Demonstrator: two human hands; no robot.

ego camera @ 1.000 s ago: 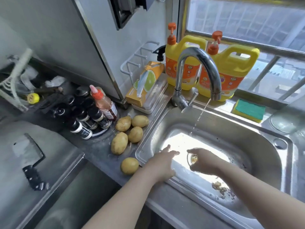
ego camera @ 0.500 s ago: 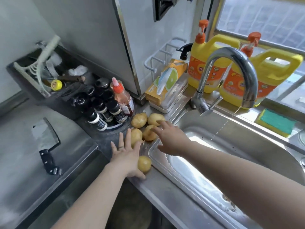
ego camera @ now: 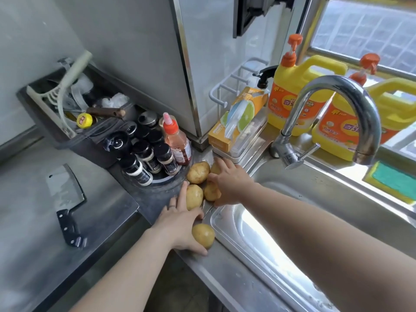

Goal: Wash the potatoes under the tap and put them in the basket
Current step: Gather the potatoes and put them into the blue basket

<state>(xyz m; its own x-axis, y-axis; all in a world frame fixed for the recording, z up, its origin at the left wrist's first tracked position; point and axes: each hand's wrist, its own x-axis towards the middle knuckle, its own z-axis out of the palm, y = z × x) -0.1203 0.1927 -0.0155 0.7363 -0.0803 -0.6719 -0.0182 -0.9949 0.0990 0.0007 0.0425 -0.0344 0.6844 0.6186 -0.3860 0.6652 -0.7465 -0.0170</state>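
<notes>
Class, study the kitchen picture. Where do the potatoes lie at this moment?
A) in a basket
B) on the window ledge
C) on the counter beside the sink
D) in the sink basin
C: the potatoes sit on the counter just left of the sink, and none is inside it.

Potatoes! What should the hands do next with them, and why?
Probably the right hand should grip the potato beneath it and lift it under the tap: the potatoes all lie on the counter, none washed yet, and that hand rests on one.
</notes>
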